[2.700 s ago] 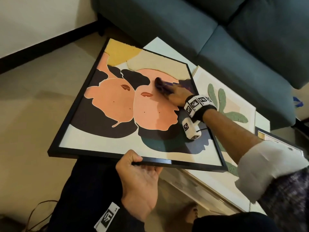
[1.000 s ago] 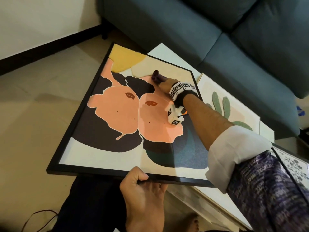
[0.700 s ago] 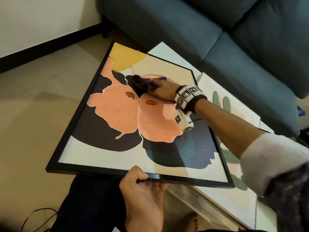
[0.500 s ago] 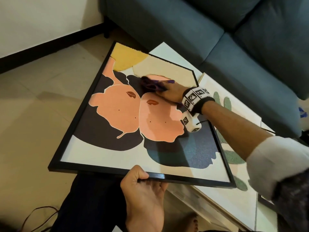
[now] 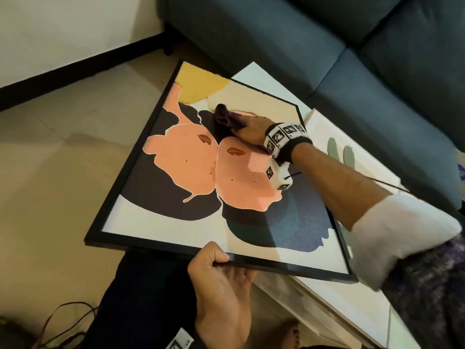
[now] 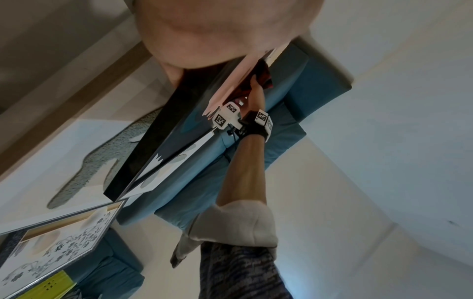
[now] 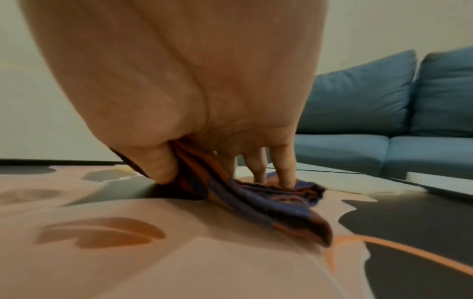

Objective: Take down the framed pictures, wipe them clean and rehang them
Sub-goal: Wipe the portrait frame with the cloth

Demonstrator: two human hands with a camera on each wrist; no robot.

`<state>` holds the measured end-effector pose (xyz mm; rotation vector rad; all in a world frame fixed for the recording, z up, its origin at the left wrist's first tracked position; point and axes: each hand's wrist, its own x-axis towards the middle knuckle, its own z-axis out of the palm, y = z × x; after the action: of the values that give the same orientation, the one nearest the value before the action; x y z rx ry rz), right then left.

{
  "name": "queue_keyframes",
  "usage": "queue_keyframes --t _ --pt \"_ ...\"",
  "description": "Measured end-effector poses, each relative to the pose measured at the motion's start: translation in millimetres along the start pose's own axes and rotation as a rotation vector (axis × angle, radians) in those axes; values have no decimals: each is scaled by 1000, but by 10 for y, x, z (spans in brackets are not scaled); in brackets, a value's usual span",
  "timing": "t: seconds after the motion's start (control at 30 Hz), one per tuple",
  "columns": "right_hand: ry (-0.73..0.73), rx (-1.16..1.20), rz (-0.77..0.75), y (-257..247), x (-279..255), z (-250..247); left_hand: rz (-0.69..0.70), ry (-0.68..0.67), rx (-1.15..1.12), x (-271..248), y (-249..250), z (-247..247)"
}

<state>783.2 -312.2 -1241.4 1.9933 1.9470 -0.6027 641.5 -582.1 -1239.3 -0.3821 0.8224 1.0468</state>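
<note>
A large black-framed picture (image 5: 176, 172) of two peach faces lies tilted, its far end over the coffee table (image 5: 251, 74). My left hand (image 5: 221, 275) grips the near frame edge from below, thumb on top. My right hand (image 5: 251, 129) presses a dark purple cloth (image 5: 224, 117) onto the glass near the upper middle. In the right wrist view the thumb and fingers (image 7: 284, 168) pinch and press the cloth (image 7: 268, 204) on the picture (image 7: 128, 263). The left wrist view looks along the frame edge (image 6: 163, 137) to the right hand (image 6: 256, 95).
A cactus picture (image 5: 339, 152) in a pale frame lies on the table under the right forearm. A floral framed picture (image 6: 64, 248) lies further right. The blue sofa (image 5: 327, 46) stands behind the table. Cables (image 5: 63, 321) trail on the tiled floor at lower left.
My right hand has swept the cloth back and forth over the upper part of the picture, now a little further left. The left hand keeps its grip on the near edge.
</note>
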Motion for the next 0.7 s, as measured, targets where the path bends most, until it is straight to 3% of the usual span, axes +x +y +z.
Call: queue_keyframes --t 0.1,0.27,0.43,0.6,0.7 --pt "-126 123 -82 -56 -60 -18 6 -12 6 -1 7 24" --pt "27 62 69 110 -15 -44 20 -19 22 1 -17 0" --pt "-127 82 -125 -6 -279 67 24 14 29 13 -23 4" --pt "25 10 6 142 -298 76 16 29 29 -13 -27 -7" --pt "-84 12 -157 -7 -502 163 7 83 40 -19 -14 9"
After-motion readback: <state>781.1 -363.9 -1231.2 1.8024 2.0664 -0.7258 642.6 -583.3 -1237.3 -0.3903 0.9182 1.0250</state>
